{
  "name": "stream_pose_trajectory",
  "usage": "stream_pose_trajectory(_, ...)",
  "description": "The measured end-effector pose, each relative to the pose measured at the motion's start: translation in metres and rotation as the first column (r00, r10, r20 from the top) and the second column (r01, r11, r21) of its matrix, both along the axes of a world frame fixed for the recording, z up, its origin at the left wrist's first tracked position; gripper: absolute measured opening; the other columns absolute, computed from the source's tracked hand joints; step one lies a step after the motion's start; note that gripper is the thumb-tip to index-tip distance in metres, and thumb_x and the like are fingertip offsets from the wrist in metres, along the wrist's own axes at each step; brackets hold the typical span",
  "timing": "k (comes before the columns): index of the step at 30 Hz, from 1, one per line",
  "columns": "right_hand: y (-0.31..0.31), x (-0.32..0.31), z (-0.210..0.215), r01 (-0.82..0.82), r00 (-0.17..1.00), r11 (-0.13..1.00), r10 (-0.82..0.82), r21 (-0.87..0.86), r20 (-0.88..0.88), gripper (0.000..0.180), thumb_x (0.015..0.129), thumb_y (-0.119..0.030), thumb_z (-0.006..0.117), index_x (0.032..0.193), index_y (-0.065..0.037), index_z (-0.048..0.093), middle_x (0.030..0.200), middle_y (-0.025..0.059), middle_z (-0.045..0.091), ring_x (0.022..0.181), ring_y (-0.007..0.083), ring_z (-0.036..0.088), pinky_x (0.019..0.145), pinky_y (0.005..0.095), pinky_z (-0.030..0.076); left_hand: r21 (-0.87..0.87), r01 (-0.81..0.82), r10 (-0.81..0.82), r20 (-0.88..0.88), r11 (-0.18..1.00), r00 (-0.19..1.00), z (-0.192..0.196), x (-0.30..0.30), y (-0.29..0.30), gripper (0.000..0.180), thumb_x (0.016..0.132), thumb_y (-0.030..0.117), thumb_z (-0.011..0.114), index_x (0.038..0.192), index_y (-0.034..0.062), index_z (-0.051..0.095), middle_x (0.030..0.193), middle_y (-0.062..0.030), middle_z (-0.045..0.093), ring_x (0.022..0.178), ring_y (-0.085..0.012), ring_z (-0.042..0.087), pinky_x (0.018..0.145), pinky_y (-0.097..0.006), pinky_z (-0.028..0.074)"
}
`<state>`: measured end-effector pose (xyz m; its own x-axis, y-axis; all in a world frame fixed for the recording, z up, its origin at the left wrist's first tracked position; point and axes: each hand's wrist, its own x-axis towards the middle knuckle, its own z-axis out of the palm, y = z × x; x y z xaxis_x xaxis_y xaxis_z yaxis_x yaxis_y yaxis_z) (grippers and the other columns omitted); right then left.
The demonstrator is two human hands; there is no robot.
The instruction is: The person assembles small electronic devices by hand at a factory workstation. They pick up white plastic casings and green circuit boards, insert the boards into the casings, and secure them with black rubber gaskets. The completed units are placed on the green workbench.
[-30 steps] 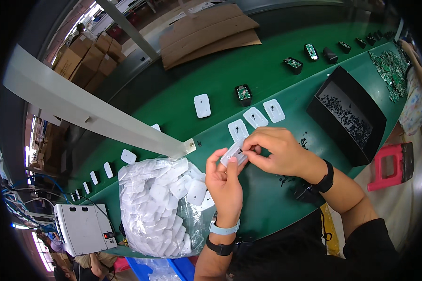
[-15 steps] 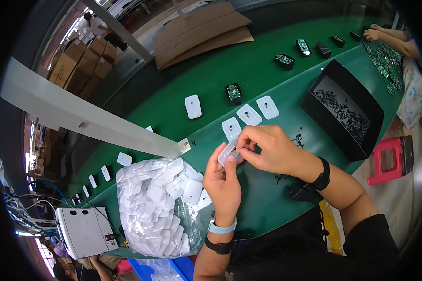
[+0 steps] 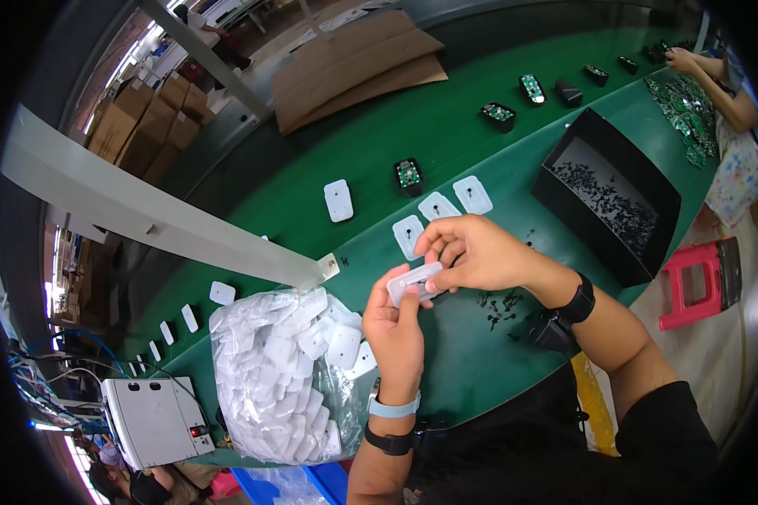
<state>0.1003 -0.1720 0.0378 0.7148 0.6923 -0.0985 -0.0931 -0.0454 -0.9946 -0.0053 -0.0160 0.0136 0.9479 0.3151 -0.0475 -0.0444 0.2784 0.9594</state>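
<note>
My left hand (image 3: 398,332) grips a shallow white plastic cover (image 3: 406,284), its thumb pressed on the near rim. The cover's hollow side faces up, and a small dark part shows inside, partly hidden by fingers. At the cover's right end, my right hand (image 3: 488,257) closes its thumb and fingers on the edge. Just beyond my hands, three similar covers lie hollow side up on the green table: a left one (image 3: 408,237), a middle one (image 3: 436,207) and a right one (image 3: 473,195), each with a small black piece in it. Small black pieces (image 3: 499,307) lie scattered under my right wrist.
A clear bag of white covers (image 3: 278,370) fills the left. To the right stands a black box (image 3: 602,206) of small black pieces. The green belt (image 3: 312,160) carries black housings with circuit boards (image 3: 408,175) and a cover (image 3: 338,200). A white post (image 3: 168,219) slants in from the left.
The held cover has turned to lie more crosswise. My right fingers have shifted from over its hollow to its right end. Things on the belt appear slightly farther left.
</note>
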Motion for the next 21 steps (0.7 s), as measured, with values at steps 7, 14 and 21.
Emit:
stream_pose_trajectory(7,-0.006,0.001,0.007,-0.06,0.998,0.996,0.062,-0.063,0.028,0.028,0.079,-0.002,0.081,0.102,0.002,0.065,0.077,0.0049,0.067,0.064,0.0098,0.066,0.061,0.0233,0.051,-0.107,0.085,-0.089,-0.036,0.991,0.995,0.007,0.002,0.003,0.032,0.096,-0.002,0.058,0.127,-0.0069,0.057,0.107,-0.0118,0.07,0.086,-0.0124,0.064,0.073,-0.025,0.05)
stream_pose_trajectory(14,-0.006,-0.001,0.008,-0.048,0.994,0.997,0.055,-0.068,0.098,0.029,0.077,-0.005,0.08,0.099,0.004,0.064,0.071,0.0069,0.069,0.061,0.0088,0.066,0.055,0.0228,0.048,0.045,0.045,-0.043,-0.026,0.998,0.999,0.003,0.0,-0.002,0.029,0.097,0.0,0.064,0.126,-0.0042,0.06,0.104,-0.0077,0.07,0.083,-0.0071,0.062,0.071,-0.021,0.05)
stream_pose_trajectory(21,-0.007,0.002,0.001,-0.056,0.989,0.998,0.055,0.002,0.137,0.027,0.078,-0.004,0.078,0.099,0.003,0.064,0.069,0.0083,0.07,0.06,0.0089,0.066,0.056,0.0238,0.048,0.101,0.009,-0.01,0.006,0.995,1.0,0.005,-0.002,-0.002,0.028,0.097,-0.001,0.063,0.125,-0.0048,0.06,0.103,-0.0091,0.07,0.08,-0.008,0.063,0.069,-0.021,0.051)
